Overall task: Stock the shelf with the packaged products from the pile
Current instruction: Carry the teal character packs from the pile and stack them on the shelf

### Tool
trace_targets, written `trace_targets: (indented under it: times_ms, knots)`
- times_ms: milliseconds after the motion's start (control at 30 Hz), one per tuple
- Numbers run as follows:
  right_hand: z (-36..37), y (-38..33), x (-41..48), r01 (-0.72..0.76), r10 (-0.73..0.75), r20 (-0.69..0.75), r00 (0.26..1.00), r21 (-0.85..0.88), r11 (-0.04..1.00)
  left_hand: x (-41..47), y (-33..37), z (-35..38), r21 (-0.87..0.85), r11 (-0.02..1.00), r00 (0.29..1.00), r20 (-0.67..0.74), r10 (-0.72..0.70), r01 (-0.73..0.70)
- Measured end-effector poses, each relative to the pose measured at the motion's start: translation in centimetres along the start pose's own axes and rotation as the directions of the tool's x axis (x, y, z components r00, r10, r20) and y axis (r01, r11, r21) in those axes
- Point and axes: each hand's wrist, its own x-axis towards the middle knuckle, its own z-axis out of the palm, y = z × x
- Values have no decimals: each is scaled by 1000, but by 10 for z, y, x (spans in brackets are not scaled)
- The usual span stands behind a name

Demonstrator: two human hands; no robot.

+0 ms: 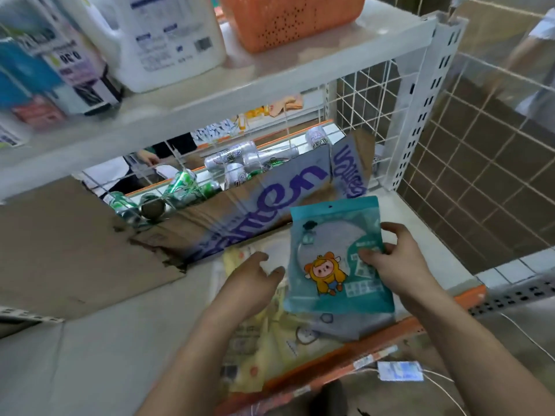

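Observation:
My right hand (399, 262) pinches a teal flat packet (333, 253) with a cartoon figure on it, thumb on its front, holding it just above the lower shelf (426, 235). Under it lies a grey packet (354, 325) on top of yellow packets (270, 349) spread on the shelf. My left hand (255, 280) hovers with relaxed fingers over the yellow packets, left of the teal one, holding nothing.
Torn cardboard (75, 250) with purple lettering leans along the shelf's back, with cans (183, 187) behind a wire grid. The upper shelf (240, 82) carries a white jug (168, 40), an orange basket (288, 19) and boxes. Another person (537, 70) stands at the right.

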Motion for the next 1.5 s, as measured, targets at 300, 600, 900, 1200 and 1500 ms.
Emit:
trace_targets:
  times_ms: [300,600,900,1200,1500]
  knots:
    - [12,-8,-17,22,-22,34,999,-8,1000,-25,-26,-35,205,978,990,-127,56,-29]
    - [59,-32,-76,96,-93,92,991,-25,995,-69,-85,-85,378,926,953,-278,122,-9]
    - [162,-22,-179,179,-168,155,974,-58,982,-145,-209,-149,309,950,929,-335,160,-52]
    - [313,7,-294,209,-174,331,927,-72,975,-259,-381,-221,353,933,864,-489,123,67]
    - [417,-6,-347,239,-177,520,836,-54,970,-313,-469,-276,274,941,784,-621,15,198]
